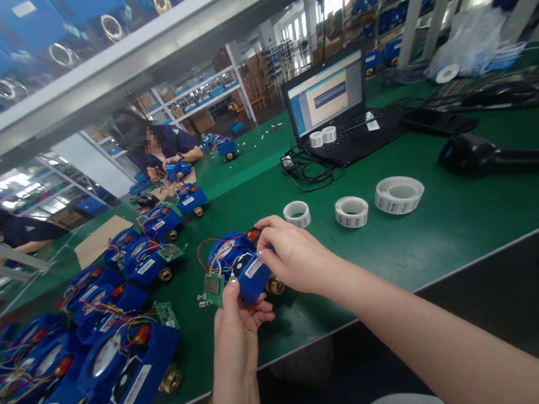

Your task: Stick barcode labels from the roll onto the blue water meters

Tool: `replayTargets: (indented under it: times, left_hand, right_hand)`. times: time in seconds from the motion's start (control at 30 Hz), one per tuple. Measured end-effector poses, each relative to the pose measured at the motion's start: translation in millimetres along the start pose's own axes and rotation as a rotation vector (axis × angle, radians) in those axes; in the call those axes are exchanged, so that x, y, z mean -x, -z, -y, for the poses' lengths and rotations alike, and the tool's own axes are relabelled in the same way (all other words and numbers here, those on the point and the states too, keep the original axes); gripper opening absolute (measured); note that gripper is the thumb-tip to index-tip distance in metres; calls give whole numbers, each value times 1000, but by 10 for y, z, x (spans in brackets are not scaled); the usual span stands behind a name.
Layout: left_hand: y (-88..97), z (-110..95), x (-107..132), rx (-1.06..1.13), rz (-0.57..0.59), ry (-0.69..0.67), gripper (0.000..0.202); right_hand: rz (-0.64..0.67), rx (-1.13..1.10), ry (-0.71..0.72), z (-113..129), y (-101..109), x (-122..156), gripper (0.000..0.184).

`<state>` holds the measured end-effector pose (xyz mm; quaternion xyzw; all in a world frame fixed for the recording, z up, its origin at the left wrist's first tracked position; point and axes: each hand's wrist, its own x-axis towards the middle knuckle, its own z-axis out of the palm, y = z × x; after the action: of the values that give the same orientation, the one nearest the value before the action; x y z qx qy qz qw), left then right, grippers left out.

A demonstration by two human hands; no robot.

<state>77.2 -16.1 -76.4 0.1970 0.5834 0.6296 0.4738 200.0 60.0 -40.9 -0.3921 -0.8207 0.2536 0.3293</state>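
Both my hands hold one blue water meter (237, 262) just above the green bench (443, 223). My left hand (238, 329), with a gold bracelet on the wrist, grips the meter's blue housing from below. My right hand (293, 253) is closed on the meter's top right, fingers pinched by a red part. Red, blue and yellow wires run from the meter to a small green circuit board (212, 288) that hangs at its left. A white barcode label sits on the housing's front.
Several more blue meters (123, 368) with wires lie in a row at the left. Three label rolls (351, 211) lie right of my hands. An open laptop (331, 104), cables and a black scanner (479, 153) stand farther back. Two people sit at the far left.
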Motion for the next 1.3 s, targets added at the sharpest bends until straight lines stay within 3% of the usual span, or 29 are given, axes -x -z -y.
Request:
replayTargets:
  times: [0.43, 0.7, 0.8, 0.9, 1.0, 1.13, 1.3]
  left_hand:
    - [-23, 147, 41, 54, -7, -11, 40]
    - [71, 383, 30, 39, -47, -52, 59]
    - [169, 511, 11, 0, -48, -87, 62]
    - [244, 591, -16, -1, -61, -114, 68]
    - [303, 585, -82, -10, -96, -147, 78]
    - [459, 584, -234, -99, -219, -335, 87]
    - [652, 829, -418, -320, -338, -562, 64]
  right_hand:
    - [-136, -47, 32, -66, -167, 162, 10]
    - [-208, -184, -22, -279, -354, 304, 32]
    - [-129, -267, -64, -482, -376, 290, 56]
    - [20, -316, -13, -622, -382, 240, 68]
    - [132, -318, 30, -610, -423, 139, 67]
    - [89, -228, 64, -475, -603, -174, 57]
    - [43, -85, 45, -392, -954, -903, 57]
